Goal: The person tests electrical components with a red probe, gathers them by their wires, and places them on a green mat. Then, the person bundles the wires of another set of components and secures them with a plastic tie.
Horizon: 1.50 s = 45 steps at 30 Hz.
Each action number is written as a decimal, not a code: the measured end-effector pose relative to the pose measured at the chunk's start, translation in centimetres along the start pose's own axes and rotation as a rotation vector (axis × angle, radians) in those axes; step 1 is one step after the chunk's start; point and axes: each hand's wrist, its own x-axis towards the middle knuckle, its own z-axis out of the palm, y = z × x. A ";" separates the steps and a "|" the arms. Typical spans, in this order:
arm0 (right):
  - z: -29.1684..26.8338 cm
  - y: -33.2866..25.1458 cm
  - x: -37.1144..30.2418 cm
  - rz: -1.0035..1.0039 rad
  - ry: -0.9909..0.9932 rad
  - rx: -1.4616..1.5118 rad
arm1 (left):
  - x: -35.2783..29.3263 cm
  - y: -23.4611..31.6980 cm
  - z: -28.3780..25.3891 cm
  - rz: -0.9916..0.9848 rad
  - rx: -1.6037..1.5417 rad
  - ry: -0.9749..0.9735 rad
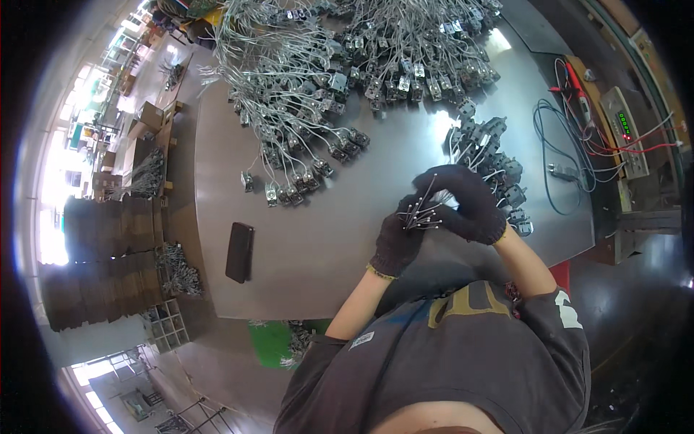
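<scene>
A bundle of thin wires with pale tips is gathered at the front of the metal table. My left hand, in a dark knit glove, is closed around the bundle from the left. My right hand, gloved alike, curls over the same wires from the right, fingers bent against them. Beyond the right hand lies a row of dark block-shaped electrical parts with pale wires; the glove hides where these wires run.
Big heaps of wired metal-and-grey parts cover the far side of the table. A black phone-like object lies at left. At right are a meter with a green display, a red probe and a looped cable.
</scene>
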 end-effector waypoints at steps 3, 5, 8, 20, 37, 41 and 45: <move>0.3 1.0 -2.3 0.085 0.208 0.052 | 0.4 0.7 -0.4 -0.078 -0.018 -0.042; 0.3 2.0 -2.8 0.112 0.177 0.104 | 0.4 0.0 -0.4 0.133 0.017 -0.031; 0.0 0.9 -1.7 0.057 0.065 0.047 | 0.1 -0.8 -0.3 -0.014 -0.082 -0.060; 2.2 0.8 -3.1 0.115 0.239 0.166 | 0.7 1.1 -0.5 0.084 0.084 -0.088; -0.3 -2.0 -0.9 0.174 0.299 0.255 | 0.2 2.8 -0.5 0.131 0.142 -0.129; -0.2 -1.0 -0.5 0.174 0.227 0.288 | 0.7 1.1 -0.6 0.121 0.083 -0.153; 5.1 2.7 -2.4 0.299 0.516 0.837 | 0.4 -2.3 1.2 0.054 -0.156 -0.095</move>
